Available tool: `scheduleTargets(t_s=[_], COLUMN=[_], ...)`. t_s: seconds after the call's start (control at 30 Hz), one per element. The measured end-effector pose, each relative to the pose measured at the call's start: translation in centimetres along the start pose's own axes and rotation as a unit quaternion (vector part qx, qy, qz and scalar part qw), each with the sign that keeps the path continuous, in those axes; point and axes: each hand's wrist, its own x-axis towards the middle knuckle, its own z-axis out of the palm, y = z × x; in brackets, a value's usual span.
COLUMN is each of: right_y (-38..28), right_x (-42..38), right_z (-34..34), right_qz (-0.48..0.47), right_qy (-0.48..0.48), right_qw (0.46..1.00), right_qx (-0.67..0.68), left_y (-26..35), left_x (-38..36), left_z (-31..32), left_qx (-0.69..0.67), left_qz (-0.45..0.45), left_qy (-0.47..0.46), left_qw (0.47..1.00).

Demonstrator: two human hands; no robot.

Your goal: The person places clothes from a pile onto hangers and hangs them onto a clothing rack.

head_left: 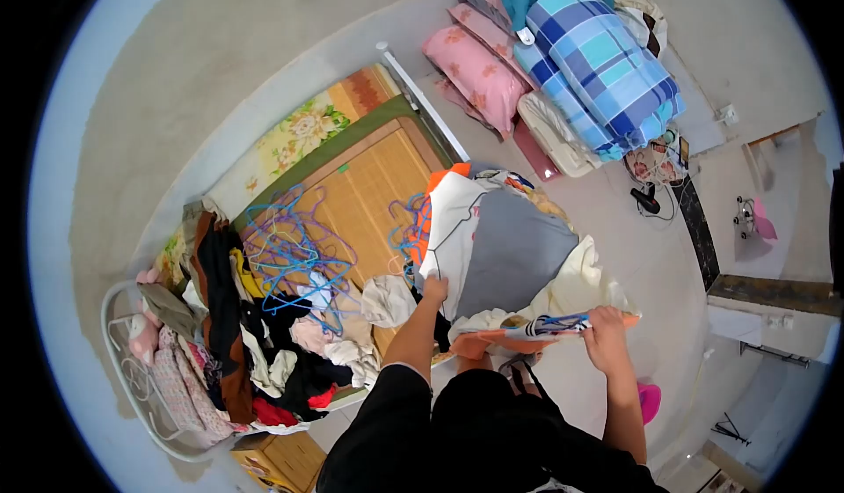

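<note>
My left hand (pixel 434 291) is closed at the lower end of a thin dark hanger (pixel 459 222), which lies against white cloth (pixel 450 201). Beside the white cloth, a large grey cloth (pixel 514 251) spreads over the pile in front of me. My right hand (pixel 605 338) has its fingers wrapped round the edge of an orange-edged thing (pixel 519 339), possibly a bag or a box. Blue and dark striped material shows along that edge. Cream cloth (pixel 576 282) lies just beyond my right hand.
A bed with a wooden mat (pixel 387 181) holds tangled hangers (pixel 294 251) and heaped clothes (pixel 290 343). Pink pillows (pixel 475 71) and a blue checked quilt (pixel 607 62) are stacked beyond its white rail (pixel 422 102). A hair dryer (pixel 646 199) lies at the right.
</note>
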Motion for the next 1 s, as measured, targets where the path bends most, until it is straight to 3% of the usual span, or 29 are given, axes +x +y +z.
scheduleTargets(t_s=[0.03,0.1,0.13,0.17,0.27,0.37,0.5,0.7,1.0], right_y=[-0.2,-0.4,-0.7,-0.8,-0.7,-0.7,0.0,3.5,9.5], right_x=[-0.3,-0.5,-0.8,-1.2,-2.3,-3.7,-6.6,-14.7,-32.8], right_z=[0.2,0.1,-0.1,-0.2,-0.6,-1.1,-2.2,-5.1,-9.0], right_qz=[-0.005,-0.008,0.004,0.016,0.018,0.009,0.01,0.031,0.089], right_qy=[0.009,0.019,0.009,0.001,0.014,0.033,0.075,0.152,0.258], right_qw=[1.0,1.0,1.0,0.999,0.998,0.997,0.995,0.984,0.951], right_qx=[0.003,0.005,0.019,0.033,0.06,0.065,0.069,0.085,0.145], left_y=[-0.1,0.3,1.1,1.8,1.6,5.2,8.7,18.0,30.4], left_x=[0.5,1.1,0.5,0.2,-0.7,-4.8,-9.3,-18.5,-36.6], left_z=[0.0,-0.3,0.0,-0.2,0.7,-2.8,-4.5,-8.7,-7.2], left_qx=[0.0,-0.237,-0.321,-0.319,-0.32,-0.347,-0.287,-0.373,-0.227], left_qz=[0.001,-0.159,-0.186,-0.184,-0.095,-0.04,0.118,0.15,0.307], left_qy=[-0.005,-0.174,-0.123,-0.128,-0.001,-0.013,0.006,-0.127,-0.296], left_qw=[1.0,0.943,0.92,0.921,0.943,0.937,0.951,0.907,0.876])
